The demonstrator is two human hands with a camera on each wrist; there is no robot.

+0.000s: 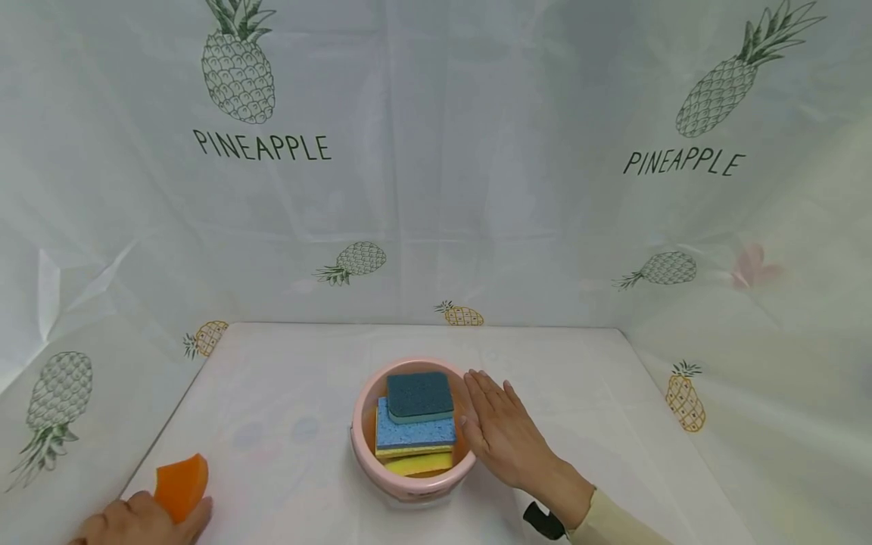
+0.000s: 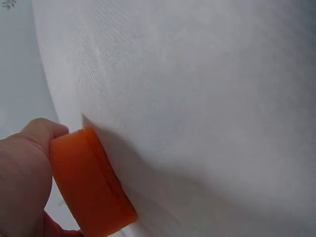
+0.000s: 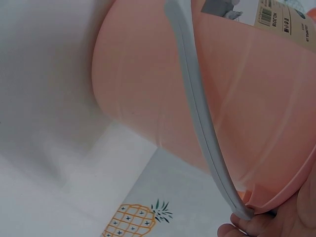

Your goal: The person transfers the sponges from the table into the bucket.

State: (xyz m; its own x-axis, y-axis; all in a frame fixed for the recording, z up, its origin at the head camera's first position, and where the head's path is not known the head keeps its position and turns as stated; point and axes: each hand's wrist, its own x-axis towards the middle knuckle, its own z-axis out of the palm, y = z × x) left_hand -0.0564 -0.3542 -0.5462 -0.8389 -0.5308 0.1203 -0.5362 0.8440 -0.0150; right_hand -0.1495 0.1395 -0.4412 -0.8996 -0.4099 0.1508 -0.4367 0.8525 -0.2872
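At the lower left my left hand (image 1: 139, 522) grips an orange sponge (image 1: 181, 486) between thumb and fingers. In the left wrist view, the sponge (image 2: 91, 182) is close to the white surface, its dark scrubbing side facing that surface. A pink bucket (image 1: 364, 446) stands in the middle, holding a dark green sponge (image 1: 420, 395), a blue-and-yellow sponge (image 1: 417, 436) and a yellow one (image 1: 418, 463), stacked. My right hand (image 1: 507, 439) rests against the bucket's right rim with fingers straight. The bucket's grey handle (image 3: 197, 108) hangs down its side in the right wrist view.
A white cloth covers the table (image 1: 286, 431). Behind and beside it hangs a pale curtain (image 1: 463, 189) printed with pineapples. A label (image 3: 284, 22) is stuck on the bucket. On my right wrist is a black strap (image 1: 543, 521).
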